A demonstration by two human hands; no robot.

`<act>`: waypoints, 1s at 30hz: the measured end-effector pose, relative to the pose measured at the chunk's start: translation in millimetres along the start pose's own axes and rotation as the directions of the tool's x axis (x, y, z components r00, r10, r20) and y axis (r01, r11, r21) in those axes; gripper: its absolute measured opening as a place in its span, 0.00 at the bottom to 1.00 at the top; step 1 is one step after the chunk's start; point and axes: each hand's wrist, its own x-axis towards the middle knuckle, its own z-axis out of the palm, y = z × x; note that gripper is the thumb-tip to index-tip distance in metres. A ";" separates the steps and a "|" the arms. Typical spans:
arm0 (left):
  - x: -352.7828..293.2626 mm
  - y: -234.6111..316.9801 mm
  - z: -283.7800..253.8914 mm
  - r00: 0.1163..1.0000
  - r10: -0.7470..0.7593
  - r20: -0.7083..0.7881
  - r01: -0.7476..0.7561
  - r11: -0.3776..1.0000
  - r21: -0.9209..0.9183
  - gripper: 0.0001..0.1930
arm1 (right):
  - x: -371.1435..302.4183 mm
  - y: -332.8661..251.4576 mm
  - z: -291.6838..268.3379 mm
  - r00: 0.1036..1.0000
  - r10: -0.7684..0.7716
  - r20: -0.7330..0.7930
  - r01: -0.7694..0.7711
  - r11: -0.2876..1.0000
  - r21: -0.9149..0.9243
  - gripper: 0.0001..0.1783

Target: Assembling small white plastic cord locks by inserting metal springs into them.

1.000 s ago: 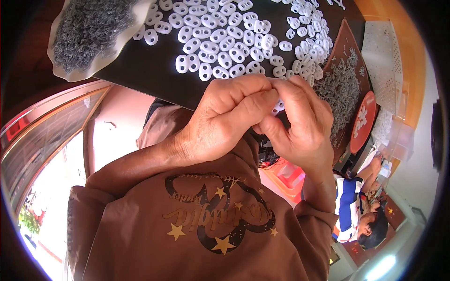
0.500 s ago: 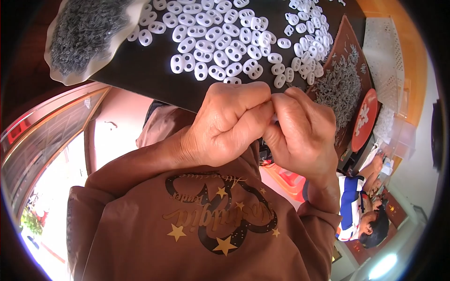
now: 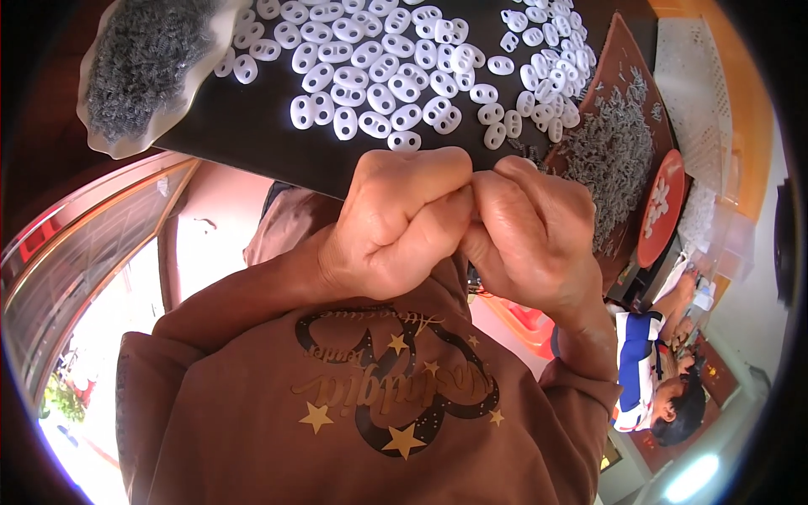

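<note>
My left hand [image 3: 404, 223] and my right hand [image 3: 534, 227] meet in front of my chest, just over the near table edge. Both are closed, knuckles up, with thumbs and fingers pinched together where they touch. Whatever lies between the fingertips is hidden. Right beyond the hands, many white oval plastic pieces with two holes [image 3: 381, 98] are spread over the dark table [image 3: 252, 139]. A few small dark springs [image 3: 528, 153] lie beside my right hand.
A pale wavy-edged tray [image 3: 114, 149] heaped with small grey springs [image 3: 151, 63] stands far left. To the right are a brown mat [image 3: 608, 71] with small grey parts [image 3: 610, 151] and a red plate [image 3: 671, 231] holding white bits. Another person [image 3: 640, 362] sits beyond.
Both hands have shifted slightly left, still pressed together and closed. The table items sit a little higher and further left in view.
</note>
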 end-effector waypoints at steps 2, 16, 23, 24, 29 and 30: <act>0.1 0.6 0.0 1.000 0.010 0.013 -0.010 1.000 0.006 0.10 | -0.1 -0.9 -0.8 1.000 0.023 0.010 -0.023 0.999 -0.025 0.17; -3.6 3.2 1.6 0.993 -0.080 0.084 0.079 0.997 0.007 0.15 | -20.6 -8.4 -26.0 0.911 0.410 0.043 -0.401 0.855 0.329 0.07; -0.8 8.9 6.5 0.990 -0.065 0.125 0.036 0.975 0.221 0.21 | -120.4 75.0 -127.2 0.485 0.812 -0.323 -0.863 0.505 -0.026 0.16; -1.0 7.1 6.5 0.990 -0.062 0.125 0.034 0.975 0.221 0.21 | -135.1 88.8 -134.2 0.486 0.811 -0.325 -0.862 0.506 -0.027 0.16; -0.7 4.0 8.3 0.995 0.038 0.094 -0.053 0.986 0.156 0.15 | -160.6 122.5 -149.3 0.534 0.744 -0.401 -0.822 0.346 -0.453 0.20; -1.3 3.3 9.1 0.995 0.040 0.087 -0.054 0.985 0.165 0.15 | -158.3 120.7 -146.7 0.541 0.740 -0.399 -0.819 0.357 -0.449 0.20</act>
